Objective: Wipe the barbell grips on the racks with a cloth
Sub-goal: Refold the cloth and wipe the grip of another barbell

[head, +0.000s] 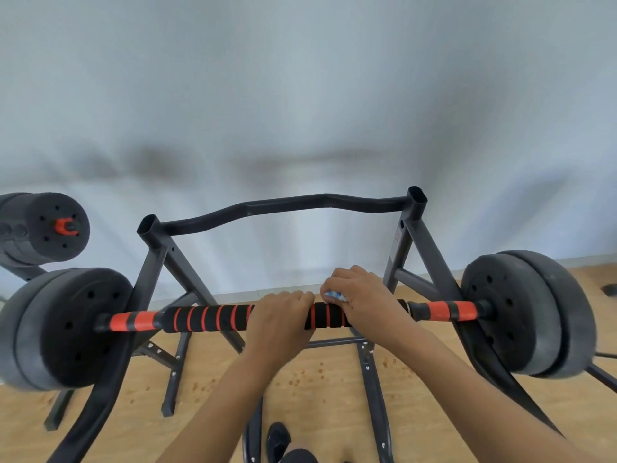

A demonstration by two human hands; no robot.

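A barbell lies across a dark metal rack; its black foam grip with orange rings runs left to right at mid height. My left hand grips the bar at its middle. Just to the right, my right hand is wrapped over the grip and holds a small blue and white cloth against the bar; only a scrap of cloth shows under the fingers. Orange collars sit at both ends, next to the black weight plates.
A second barbell's plates rest on another rack at far left. The rack's curved top bar runs behind the grip, before a pale wall. Rack legs spread over the wooden floor; my dark shoe is at the bottom.
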